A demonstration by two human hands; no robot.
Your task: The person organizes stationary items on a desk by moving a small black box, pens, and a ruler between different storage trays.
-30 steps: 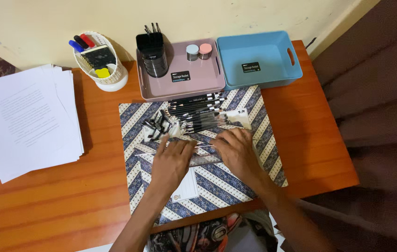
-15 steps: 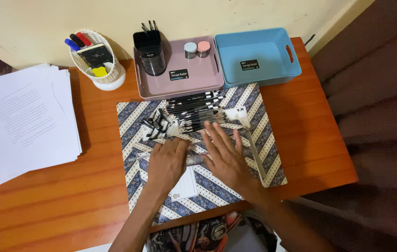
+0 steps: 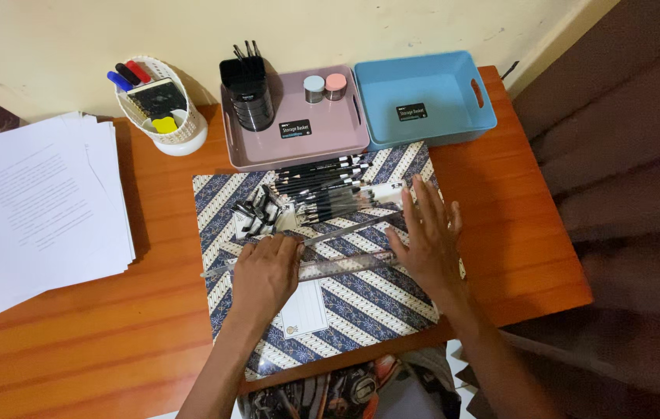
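left hand (image 3: 266,271) flat, fingers loosely curled, pressing on the clear plastic ruler (image 3: 338,265), gripping nothing. right hand (image 3: 427,237) spread wide open, palm down over the ruler's right end on the blue-and-white striped cloth mat (image 3: 361,299). pile of black pens (image 3: 322,190) just above both hands, small black binder clips (image 3: 256,211) above the left fingers. white card (image 3: 304,309) just below the left hand.
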